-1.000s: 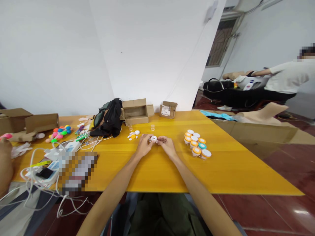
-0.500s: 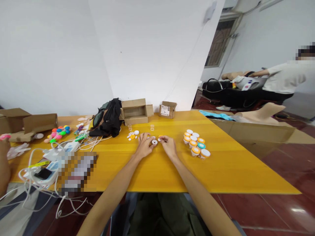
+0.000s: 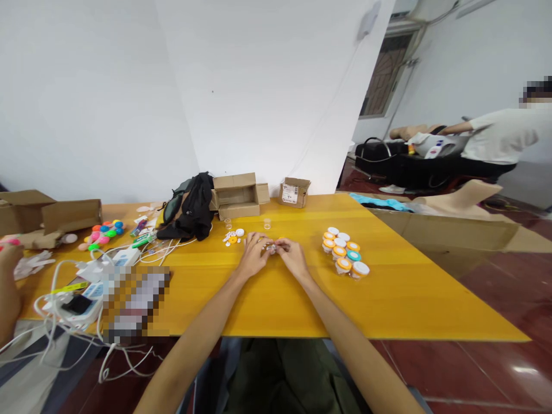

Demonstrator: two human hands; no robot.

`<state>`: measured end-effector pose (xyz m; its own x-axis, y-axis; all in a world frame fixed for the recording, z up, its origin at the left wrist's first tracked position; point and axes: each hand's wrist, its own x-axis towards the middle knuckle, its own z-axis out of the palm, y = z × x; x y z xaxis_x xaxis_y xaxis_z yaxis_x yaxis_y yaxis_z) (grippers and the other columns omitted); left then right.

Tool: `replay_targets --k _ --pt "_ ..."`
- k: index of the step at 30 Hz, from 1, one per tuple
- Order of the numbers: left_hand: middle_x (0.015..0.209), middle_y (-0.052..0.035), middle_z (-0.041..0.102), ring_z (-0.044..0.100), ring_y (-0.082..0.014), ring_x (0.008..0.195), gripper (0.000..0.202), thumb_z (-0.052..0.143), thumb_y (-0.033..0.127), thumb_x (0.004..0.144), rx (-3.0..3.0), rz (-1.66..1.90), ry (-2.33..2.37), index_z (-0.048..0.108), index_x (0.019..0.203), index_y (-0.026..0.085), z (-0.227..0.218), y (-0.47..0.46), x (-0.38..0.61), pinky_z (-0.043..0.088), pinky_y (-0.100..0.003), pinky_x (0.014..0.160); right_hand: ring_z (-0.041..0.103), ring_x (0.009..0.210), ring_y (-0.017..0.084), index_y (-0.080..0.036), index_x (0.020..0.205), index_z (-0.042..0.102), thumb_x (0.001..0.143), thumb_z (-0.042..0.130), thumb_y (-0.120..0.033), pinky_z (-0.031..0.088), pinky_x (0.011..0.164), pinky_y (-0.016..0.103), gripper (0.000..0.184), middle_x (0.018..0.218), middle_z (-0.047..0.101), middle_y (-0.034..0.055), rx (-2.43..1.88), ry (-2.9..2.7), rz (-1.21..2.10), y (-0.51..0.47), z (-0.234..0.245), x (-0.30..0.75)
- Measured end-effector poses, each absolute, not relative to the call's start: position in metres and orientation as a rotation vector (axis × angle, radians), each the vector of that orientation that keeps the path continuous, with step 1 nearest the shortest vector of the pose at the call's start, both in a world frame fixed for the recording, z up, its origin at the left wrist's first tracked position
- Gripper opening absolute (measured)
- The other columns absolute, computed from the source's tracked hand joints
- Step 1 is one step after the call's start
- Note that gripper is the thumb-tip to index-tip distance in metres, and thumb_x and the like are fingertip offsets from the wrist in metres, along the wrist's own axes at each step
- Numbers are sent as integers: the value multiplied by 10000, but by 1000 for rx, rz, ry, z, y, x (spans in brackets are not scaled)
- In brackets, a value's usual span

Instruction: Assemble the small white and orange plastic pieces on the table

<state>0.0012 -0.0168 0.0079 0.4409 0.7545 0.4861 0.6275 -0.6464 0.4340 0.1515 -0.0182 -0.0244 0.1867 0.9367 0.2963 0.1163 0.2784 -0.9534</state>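
My left hand [image 3: 253,255] and my right hand [image 3: 292,257] meet fingertip to fingertip over the yellow table [image 3: 388,299]. Together they pinch a small pale part [image 3: 271,248]; it is mostly hidden by the fingers and too small to make out. Right of my right hand stands a cluster of small jars [image 3: 345,253] with orange, white and teal lids. Left of my left hand lie loose white and yellow pieces [image 3: 233,237]. Two tiny clear cups [image 3: 267,222] stand just beyond my hands.
Open cardboard boxes [image 3: 239,195] and a black bag [image 3: 192,207] sit at the table's far edge. Coloured balls [image 3: 103,232], cables and a power strip [image 3: 86,276] crowd the left side, where another person's hand [image 3: 8,287] shows. A person in white [image 3: 504,138] works at the back right.
Half a second ago a white lid lay on the table between my hands with the fingers apart. Now the fingertips have closed together over that spot, and the lid is out of sight.
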Motion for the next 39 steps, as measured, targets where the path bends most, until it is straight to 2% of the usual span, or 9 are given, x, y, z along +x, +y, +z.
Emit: replay_targets --k 5,13,29,39 --pt "1002 -49 624 484 -246 1026 213 605 143 853 2524 1054 1194 680 1009 267 8 -17 1 401 -379 873 710 667 186 -220 692 641 650 584 -176 597 706 331 83 708 732 -4 -1060 -1237 906 -22 -19 148" --pt "869 -41 632 522 -229 921 113 593 130 858 2550 1122 1168 648 838 227 7 -15 1 414 -362 819 713 729 191 -219 732 635 643 652 -235 603 729 337 93 757 736 13 -991 -1211 967 -22 -20 147" --pt "807 -23 717 619 -190 821 202 602 88 825 2323 1192 1070 733 855 239 5 -10 0 504 -336 789 724 769 196 -226 806 679 678 629 -189 591 773 346 142 820 756 26 -1017 -1319 910 -24 -19 144" --pt "765 -11 683 613 -165 780 173 595 61 774 2246 1194 1074 683 772 210 5 -9 2 510 -300 762 729 766 196 -219 809 690 713 612 -203 596 768 349 124 828 764 30 -1020 -1362 839 -25 -19 143"
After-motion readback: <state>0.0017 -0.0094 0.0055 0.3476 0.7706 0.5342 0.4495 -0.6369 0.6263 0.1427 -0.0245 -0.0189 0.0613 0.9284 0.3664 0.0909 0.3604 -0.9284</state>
